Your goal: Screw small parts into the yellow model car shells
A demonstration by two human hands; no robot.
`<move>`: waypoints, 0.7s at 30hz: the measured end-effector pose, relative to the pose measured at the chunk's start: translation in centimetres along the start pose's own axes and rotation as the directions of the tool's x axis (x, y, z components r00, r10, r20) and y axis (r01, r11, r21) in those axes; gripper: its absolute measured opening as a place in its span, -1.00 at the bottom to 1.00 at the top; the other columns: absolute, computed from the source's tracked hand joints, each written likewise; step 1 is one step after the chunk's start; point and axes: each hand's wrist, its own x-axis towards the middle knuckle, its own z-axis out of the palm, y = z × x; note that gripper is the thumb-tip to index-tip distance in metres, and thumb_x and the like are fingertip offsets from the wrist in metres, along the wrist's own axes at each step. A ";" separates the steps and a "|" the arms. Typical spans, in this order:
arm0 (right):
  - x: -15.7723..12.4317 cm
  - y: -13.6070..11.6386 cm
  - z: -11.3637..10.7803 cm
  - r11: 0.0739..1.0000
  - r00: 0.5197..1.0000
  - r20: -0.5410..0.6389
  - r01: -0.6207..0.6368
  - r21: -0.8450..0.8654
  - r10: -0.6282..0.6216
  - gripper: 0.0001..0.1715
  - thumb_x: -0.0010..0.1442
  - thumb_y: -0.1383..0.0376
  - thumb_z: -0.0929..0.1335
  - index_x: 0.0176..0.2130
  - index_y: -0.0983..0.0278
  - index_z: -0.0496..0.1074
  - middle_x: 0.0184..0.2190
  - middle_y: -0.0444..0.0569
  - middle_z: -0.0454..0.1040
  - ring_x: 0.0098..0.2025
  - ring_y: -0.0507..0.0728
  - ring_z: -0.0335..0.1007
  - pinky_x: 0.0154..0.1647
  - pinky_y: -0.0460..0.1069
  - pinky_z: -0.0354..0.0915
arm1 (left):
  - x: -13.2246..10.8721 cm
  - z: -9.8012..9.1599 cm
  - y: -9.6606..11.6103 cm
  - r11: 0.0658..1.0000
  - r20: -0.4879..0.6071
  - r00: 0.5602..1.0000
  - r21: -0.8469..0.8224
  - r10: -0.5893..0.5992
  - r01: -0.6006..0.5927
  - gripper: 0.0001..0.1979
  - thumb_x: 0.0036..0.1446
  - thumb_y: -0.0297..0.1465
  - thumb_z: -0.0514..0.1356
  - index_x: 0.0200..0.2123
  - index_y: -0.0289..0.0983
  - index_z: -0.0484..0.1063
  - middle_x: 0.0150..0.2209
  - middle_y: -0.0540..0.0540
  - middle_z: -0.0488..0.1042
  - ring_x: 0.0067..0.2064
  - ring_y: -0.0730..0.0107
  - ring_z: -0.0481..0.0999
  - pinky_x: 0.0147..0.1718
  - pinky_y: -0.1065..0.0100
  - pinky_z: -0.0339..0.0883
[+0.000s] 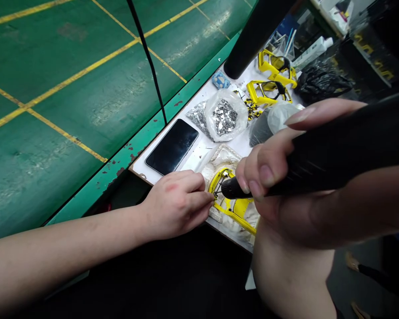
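A black electric screwdriver [346, 150] fills much of the right side, with my right hand [269, 173] wrapped round it. Its narrow nose and thin bit point at the left side of a yellow plastic frame [242, 210]. That frame lies on a padded, pale, wrinkled rest [224, 154] near the table edge. My left hand [182, 201] is closed, thumb and fingers pinching at the frame's left edge beside the bit. Small dark and silvery parts show on the frame there. Whether a small part sits between my left fingertips is hidden.
Beyond lie a black phone [173, 146], an open plastic bag of small metal pieces [223, 117], a blue-and-white object [221, 80] and more yellow frames [264, 92]. A dark post [252, 40] and black cable [149, 57] rise along the table. Green floor with yellow lines [83, 68] extends left.
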 end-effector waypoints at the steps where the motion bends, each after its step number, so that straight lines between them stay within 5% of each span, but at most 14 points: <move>1: 0.0 -0.1 -0.2 1.000 1.000 0.007 -0.021 -0.019 0.021 -0.61 0.28 -0.17 0.61 -0.13 0.01 0.67 -0.57 -0.21 0.37 -0.66 0.10 0.22 -0.61 0.06 0.25 | 0.0 0.0 0.0 1.000 0.001 1.000 0.003 -0.002 0.002 -0.85 0.44 -0.40 0.29 -0.09 -0.29 0.70 -0.26 -0.10 0.55 -0.30 0.32 0.48 -0.32 0.22 0.31; 21: -0.2 0.5 -0.9 0.999 0.998 0.054 -0.029 -0.039 0.031 -0.53 0.25 -0.26 0.60 -0.08 -0.03 0.66 -0.51 -0.21 0.39 -0.59 0.16 0.29 -0.58 0.11 0.22 | 0.0 -0.1 0.0 1.000 -0.006 1.000 0.017 0.002 -0.002 -0.84 0.45 -0.41 0.28 -0.08 -0.26 0.70 -0.28 -0.09 0.55 -0.33 0.36 0.48 -0.36 0.27 0.31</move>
